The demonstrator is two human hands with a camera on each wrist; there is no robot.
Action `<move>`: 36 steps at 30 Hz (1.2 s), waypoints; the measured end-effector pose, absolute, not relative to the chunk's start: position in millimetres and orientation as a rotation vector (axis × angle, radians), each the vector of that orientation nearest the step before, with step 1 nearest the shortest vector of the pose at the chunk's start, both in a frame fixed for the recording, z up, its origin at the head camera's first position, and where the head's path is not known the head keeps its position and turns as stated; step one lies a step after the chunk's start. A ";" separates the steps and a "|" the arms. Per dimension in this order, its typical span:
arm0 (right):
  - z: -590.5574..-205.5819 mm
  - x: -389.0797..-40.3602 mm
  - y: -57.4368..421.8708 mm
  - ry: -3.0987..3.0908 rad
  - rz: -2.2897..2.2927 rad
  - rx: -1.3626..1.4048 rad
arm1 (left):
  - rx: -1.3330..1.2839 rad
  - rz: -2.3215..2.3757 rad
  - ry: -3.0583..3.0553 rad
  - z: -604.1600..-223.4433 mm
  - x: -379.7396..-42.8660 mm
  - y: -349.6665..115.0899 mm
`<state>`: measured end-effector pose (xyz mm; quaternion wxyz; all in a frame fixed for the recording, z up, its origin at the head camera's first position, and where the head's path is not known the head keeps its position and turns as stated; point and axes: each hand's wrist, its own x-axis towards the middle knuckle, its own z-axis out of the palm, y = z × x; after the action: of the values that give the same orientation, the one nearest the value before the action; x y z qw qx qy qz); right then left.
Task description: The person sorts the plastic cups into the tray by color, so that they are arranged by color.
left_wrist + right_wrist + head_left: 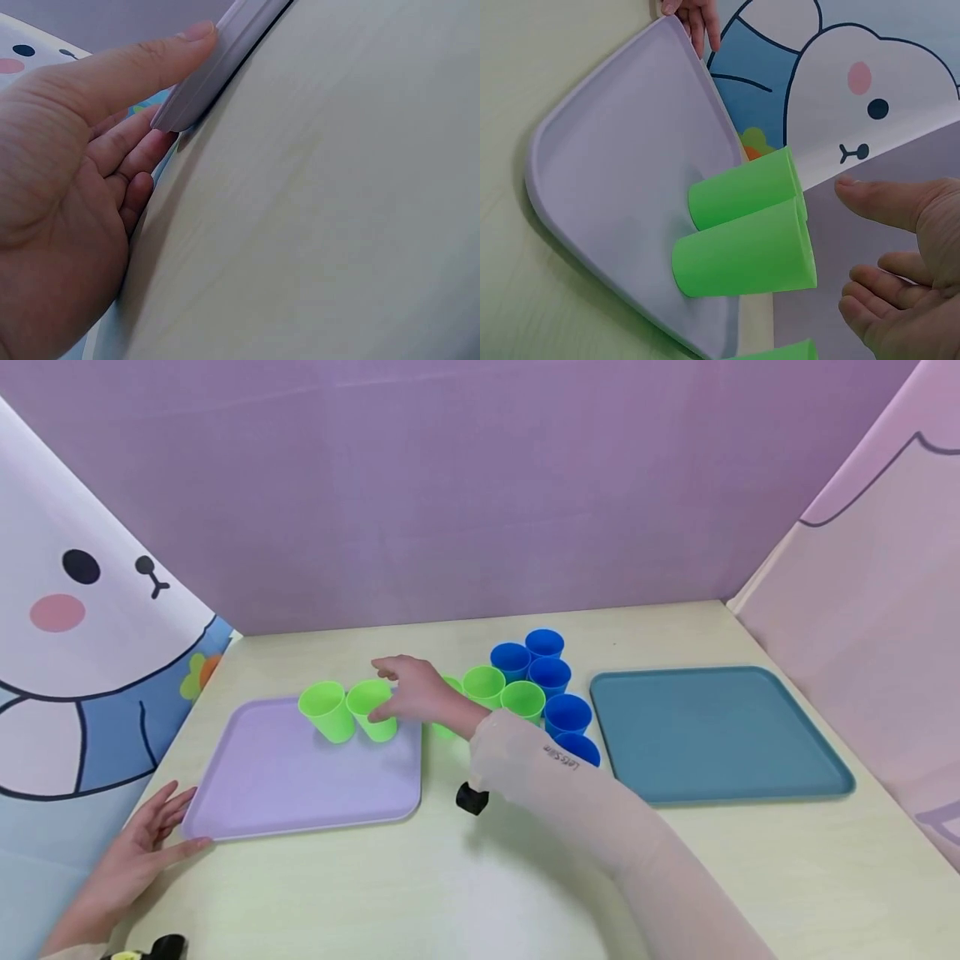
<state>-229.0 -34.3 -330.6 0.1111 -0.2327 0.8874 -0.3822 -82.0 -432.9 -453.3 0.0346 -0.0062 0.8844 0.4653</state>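
Observation:
My left hand (135, 852) holds the near left corner of the lilac tray (262, 793), its thumb on the front side and its fingers along the left side. In the left wrist view the thumb (150, 67) lies against the tray's rim (225, 52). Two light green cups (327, 713) stand upright side by side on the tray's far part. My right hand (423, 693) is spread just above the right-hand green cup (378, 727). In the right wrist view a gap shows between the thumb (885, 202) and the cups' rims, and nothing is in the hand.
More green cups (483, 685) stand mid-table, one partly hidden behind my right hand. Several blue cups (550, 675) form a bent line beside them. A teal tray (720, 735) lies on the right. A purple cloth (480, 493) hangs behind the table.

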 end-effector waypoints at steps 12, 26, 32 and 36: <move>-329.6 -226.5 -15.1 2.527 -1.119 -0.777 | -0.016 1.426 2.738 -453.1 -81.6 -432.9; -326.8 -233.1 21.8 2.444 -1.162 -0.784 | -0.014 1.415 2.735 -452.6 -82.4 -433.3; -326.8 -239.3 39.2 2.445 -1.192 -0.772 | -0.018 1.420 2.736 -453.0 -82.2 -433.6; -328.7 -243.0 47.3 2.450 -1.187 -0.726 | -0.018 1.421 2.734 -453.3 -82.2 -433.9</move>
<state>-243.0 47.3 -328.7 0.1613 -0.2544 0.8582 -0.4156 -82.2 -433.9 -453.3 0.0303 -0.0059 0.8869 0.4609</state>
